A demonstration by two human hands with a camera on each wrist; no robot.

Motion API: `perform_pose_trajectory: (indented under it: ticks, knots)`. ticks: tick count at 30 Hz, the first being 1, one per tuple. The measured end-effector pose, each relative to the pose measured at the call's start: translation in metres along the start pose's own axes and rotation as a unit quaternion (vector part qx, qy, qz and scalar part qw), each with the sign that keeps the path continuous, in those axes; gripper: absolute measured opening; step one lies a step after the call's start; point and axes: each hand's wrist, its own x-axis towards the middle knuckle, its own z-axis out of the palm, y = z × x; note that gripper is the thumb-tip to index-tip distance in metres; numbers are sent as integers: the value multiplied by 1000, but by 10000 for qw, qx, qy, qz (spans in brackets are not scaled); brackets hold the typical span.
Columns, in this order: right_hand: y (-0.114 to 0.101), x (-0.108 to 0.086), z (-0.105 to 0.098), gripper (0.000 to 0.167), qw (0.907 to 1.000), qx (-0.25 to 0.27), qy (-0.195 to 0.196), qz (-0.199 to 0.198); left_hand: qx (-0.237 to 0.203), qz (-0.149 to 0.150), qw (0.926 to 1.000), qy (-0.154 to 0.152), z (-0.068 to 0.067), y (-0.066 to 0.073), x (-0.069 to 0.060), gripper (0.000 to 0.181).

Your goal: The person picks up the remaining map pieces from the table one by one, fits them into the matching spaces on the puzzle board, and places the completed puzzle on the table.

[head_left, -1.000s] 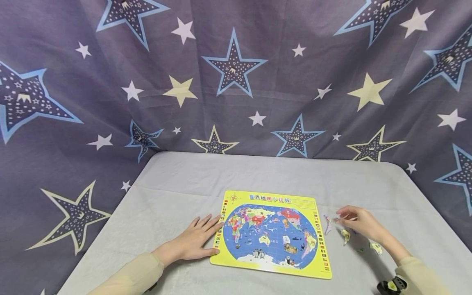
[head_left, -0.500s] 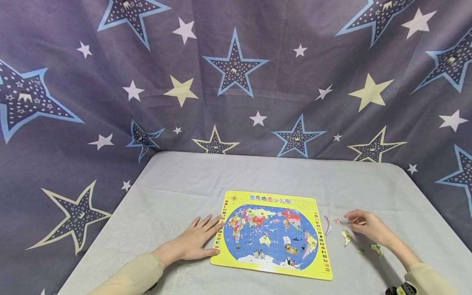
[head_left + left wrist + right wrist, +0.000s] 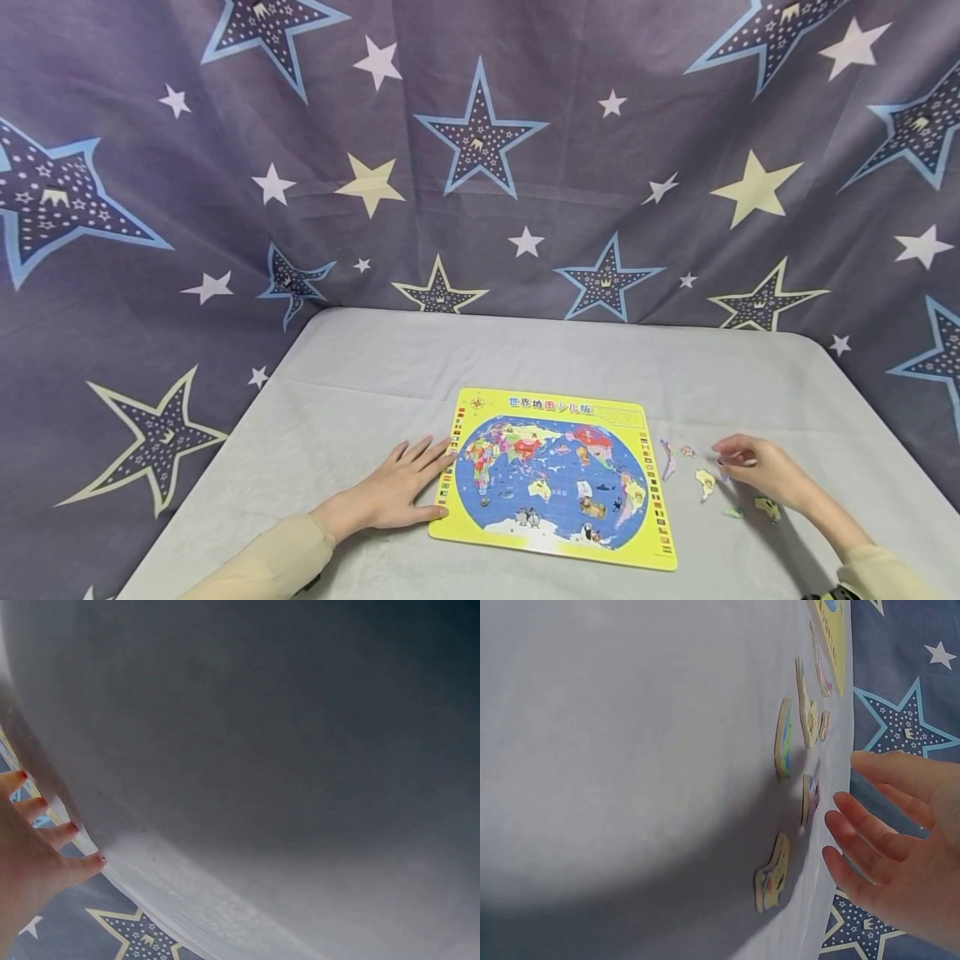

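A yellow-bordered world map puzzle board (image 3: pixel 552 550) lies flat on the table. My left hand (image 3: pixel 390 487) rests at its left edge, fingers spread and fingertips touching the border. To the right of the board, my right hand (image 3: pixel 763 473) hovers over loose map pieces, fingers relaxed and holding nothing. Just below its fingers is a purple piece (image 3: pixel 811 800), partly hidden in the head view. Around it lie a small pink piece (image 3: pixel 687 451), a long purple-pink piece (image 3: pixel 668 460), a pale yellow piece (image 3: pixel 705 483), a green piece (image 3: pixel 732 513) and another yellowish piece (image 3: pixel 767 508).
A grey cloth covers the table (image 3: pixel 375 350). Behind it hangs a dark curtain (image 3: pixel 495 217) printed with stars. Small flags run down both side borders of the board.
My right hand has moved to the right, away from the small pink piece that was at its fingertips; that piece now lies on the table. My left hand has stayed in place.
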Motion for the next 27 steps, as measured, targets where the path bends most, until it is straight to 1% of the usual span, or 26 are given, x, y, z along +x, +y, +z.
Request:
perform_pose_trajectory:
  ticks: [4, 10, 17, 20, 27]
  knots:
    - [3, -3, 0, 21, 9999, -100, 13, 27, 6, -17, 10000, -15, 0, 0, 0, 77]
    - [8, -5, 1, 21, 9996, -201, 168, -116, 17, -18, 10000, 4, 1, 0, 0, 78]
    - [13, -8, 1, 22, 9993, -266, 253, -97, 89, -6, 10000, 14, 2, -1, 1, 79]
    - [14, -9, 1, 23, 9994, -253, 216, -44, 93, -1, 10000, 11, 2, -1, 1, 78]
    - [14, -9, 0, 25, 9994, -198, 24, 278, 24, -1, 10000, 17, 2, -1, 0, 78]
